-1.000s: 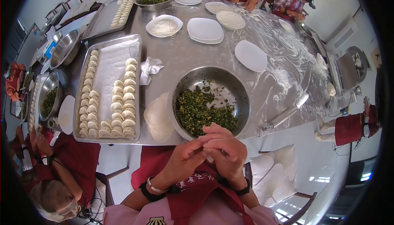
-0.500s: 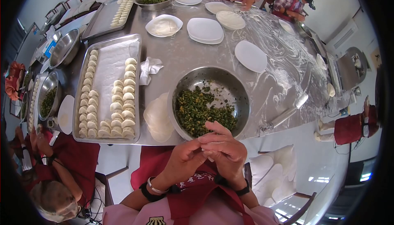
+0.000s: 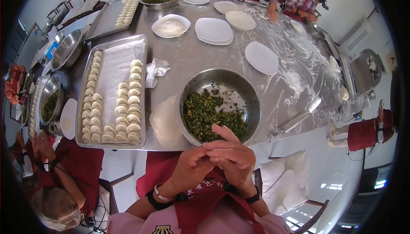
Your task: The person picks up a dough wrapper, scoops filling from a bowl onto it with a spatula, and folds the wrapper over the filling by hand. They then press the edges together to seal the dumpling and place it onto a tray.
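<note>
The right hand (image 3: 191,168) and left hand (image 3: 234,159) meet in front of the table's (image 3: 171,69) near edge, by 1 steel bowl (image 3: 252,82) of chopped green filling (image 3: 209,114). Both are nearly closed, fingertips pressed together, 1 finger of the left hand raised; the fingers hide whatever is between them, so I cannot tell what they grip. Just left of the bowl, 1 overlapping pile of round wrappers (image 3: 164,123) lies at the near edge. Left of that, 1 metal tray (image 3: 145,93) holds dumplings (image 3: 133,92), too overlapped to count exactly: 2 columns left, 2 right, a few between at its near end. 1 crumpled tissue (image 3: 156,71) lies just beside the tray's right edge.
</note>
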The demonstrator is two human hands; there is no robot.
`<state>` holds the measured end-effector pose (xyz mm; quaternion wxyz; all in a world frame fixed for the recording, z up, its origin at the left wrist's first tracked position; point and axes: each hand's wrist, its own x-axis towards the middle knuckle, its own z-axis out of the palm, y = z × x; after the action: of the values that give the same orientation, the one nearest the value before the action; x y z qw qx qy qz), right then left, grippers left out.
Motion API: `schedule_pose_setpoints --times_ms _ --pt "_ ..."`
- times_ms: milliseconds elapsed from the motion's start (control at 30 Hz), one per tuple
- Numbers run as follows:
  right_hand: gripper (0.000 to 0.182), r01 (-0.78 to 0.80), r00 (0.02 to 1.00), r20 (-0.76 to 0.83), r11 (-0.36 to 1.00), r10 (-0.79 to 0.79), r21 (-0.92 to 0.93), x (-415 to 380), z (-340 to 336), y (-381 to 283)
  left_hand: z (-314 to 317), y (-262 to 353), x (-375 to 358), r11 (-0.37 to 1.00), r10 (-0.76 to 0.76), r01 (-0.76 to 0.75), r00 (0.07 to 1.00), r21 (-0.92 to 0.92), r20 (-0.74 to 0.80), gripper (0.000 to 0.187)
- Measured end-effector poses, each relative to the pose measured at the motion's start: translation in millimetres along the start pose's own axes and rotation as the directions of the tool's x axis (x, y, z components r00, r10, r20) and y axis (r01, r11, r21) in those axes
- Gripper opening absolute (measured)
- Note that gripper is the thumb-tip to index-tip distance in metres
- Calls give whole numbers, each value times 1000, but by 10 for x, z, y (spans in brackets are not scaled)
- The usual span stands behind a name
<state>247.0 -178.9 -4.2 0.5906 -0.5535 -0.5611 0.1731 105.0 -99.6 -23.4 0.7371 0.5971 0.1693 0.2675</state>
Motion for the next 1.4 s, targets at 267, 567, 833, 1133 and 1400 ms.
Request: schedule_pose_setpoints --times_ms 267,567,833,1133,1400 --pt "25 -124 983 -131 992 126 19 12 93 -135 33 -10 25 996 5 5 994 87 -107 36" --pt "32 -150 981 -136 986 139 -78 53 150 -154 41 68 40 988 -103 92 991 -122 -88 42" --pt "35 12 1000 -10 978 -14 -206 1 18 49 -8 207 70 924 -222 234 972 -301 75 44" --pt "40 42 999 6 961 -42 -274 9 9 94 0 107 68 680 -281 310 947 -664 154 45" --pt "34 -112 956 -274 994 108 -1 -77 125 -12 -2 71 117 581 -170 204 977 -788 128 49"
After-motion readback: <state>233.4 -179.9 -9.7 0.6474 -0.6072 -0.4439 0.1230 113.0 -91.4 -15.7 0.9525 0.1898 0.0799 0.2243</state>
